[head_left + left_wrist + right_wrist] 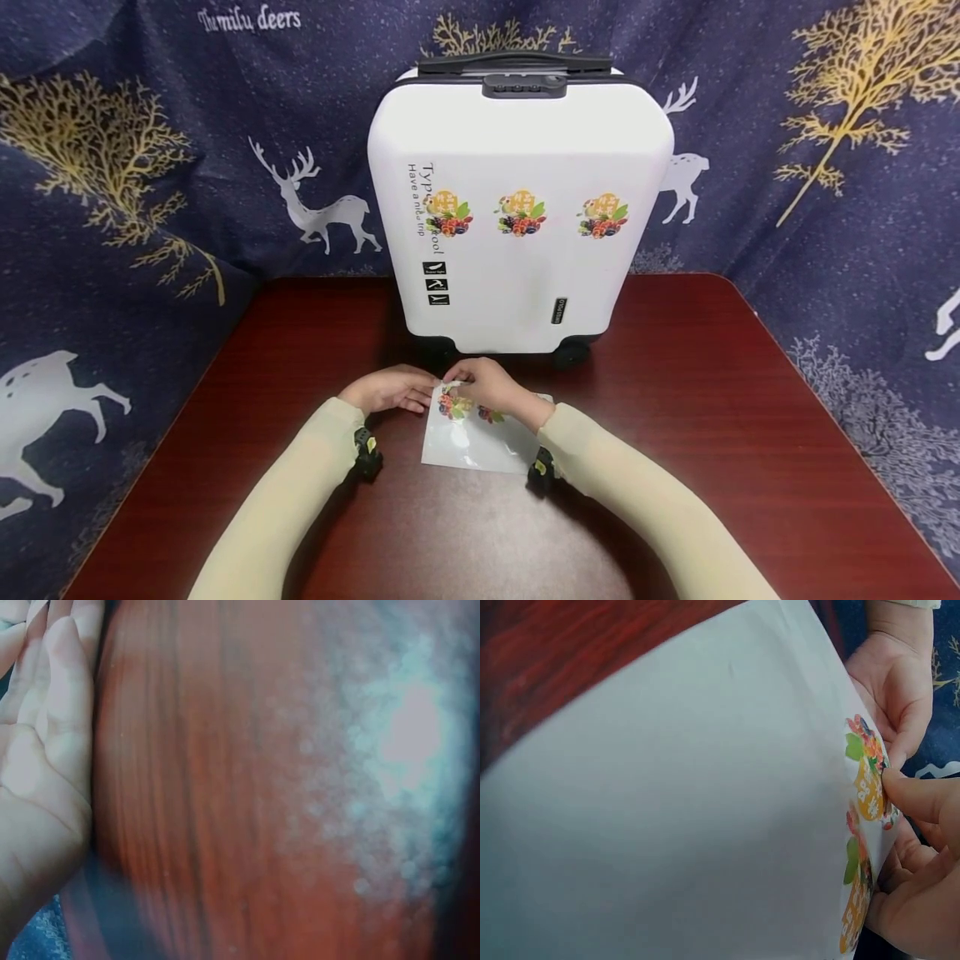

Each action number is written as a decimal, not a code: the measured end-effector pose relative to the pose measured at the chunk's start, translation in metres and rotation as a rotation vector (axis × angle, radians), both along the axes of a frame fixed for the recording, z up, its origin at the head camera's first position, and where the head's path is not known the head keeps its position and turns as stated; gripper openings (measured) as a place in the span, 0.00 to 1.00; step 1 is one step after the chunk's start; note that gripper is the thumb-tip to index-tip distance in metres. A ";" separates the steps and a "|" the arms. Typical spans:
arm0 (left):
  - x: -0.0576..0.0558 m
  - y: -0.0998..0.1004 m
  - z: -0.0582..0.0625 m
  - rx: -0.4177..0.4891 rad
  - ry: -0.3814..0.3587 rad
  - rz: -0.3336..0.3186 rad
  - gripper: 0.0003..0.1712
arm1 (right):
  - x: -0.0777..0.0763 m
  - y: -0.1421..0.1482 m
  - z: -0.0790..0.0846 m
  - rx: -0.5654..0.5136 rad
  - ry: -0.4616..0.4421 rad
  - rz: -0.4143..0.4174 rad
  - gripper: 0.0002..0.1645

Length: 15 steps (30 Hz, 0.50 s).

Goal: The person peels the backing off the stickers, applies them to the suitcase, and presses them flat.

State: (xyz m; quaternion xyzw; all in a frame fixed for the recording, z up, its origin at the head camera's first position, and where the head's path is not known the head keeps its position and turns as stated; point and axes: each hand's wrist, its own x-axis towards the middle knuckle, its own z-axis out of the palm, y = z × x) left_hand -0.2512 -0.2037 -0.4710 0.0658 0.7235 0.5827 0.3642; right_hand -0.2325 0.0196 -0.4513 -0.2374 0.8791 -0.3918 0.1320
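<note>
A white sticker sheet (467, 450) with colourful fruit stickers lies over the table in front of the suitcase, its far edge raised between the hands. My left hand (396, 390) is at the far left corner, holding the edge between thumb and fingers; its other fingers stretch out fairly straight. Close beside it, my right hand (491, 389) pinches the same edge at a fruit sticker (870, 780), thumb on the printed side. A second fruit sticker (856, 900) shows lower in the right wrist view. In the left wrist view the left palm (45, 765) faces the camera.
Behind the sheet stands a white suitcase (517, 292) with three fruit stickers in a row across its front, the left one overlapping printed text. It rests on a dark red wooden table (697, 400). A blue cloth with deer and trees (315, 100) hangs behind.
</note>
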 end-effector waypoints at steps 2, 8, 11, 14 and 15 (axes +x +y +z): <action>0.000 0.000 0.000 0.004 -0.005 0.001 0.12 | 0.000 0.000 0.000 0.001 -0.009 -0.005 0.11; 0.000 0.001 0.002 -0.009 -0.012 0.007 0.10 | -0.001 0.000 0.000 0.002 -0.013 -0.014 0.10; -0.001 0.002 0.002 -0.020 -0.009 0.006 0.10 | -0.002 0.001 -0.001 0.005 0.000 -0.008 0.09; -0.002 0.003 0.001 -0.027 -0.017 0.006 0.10 | -0.003 0.001 -0.001 0.002 0.015 0.000 0.09; -0.002 0.002 0.001 -0.026 -0.016 0.003 0.10 | -0.003 0.001 -0.002 0.002 0.019 0.000 0.08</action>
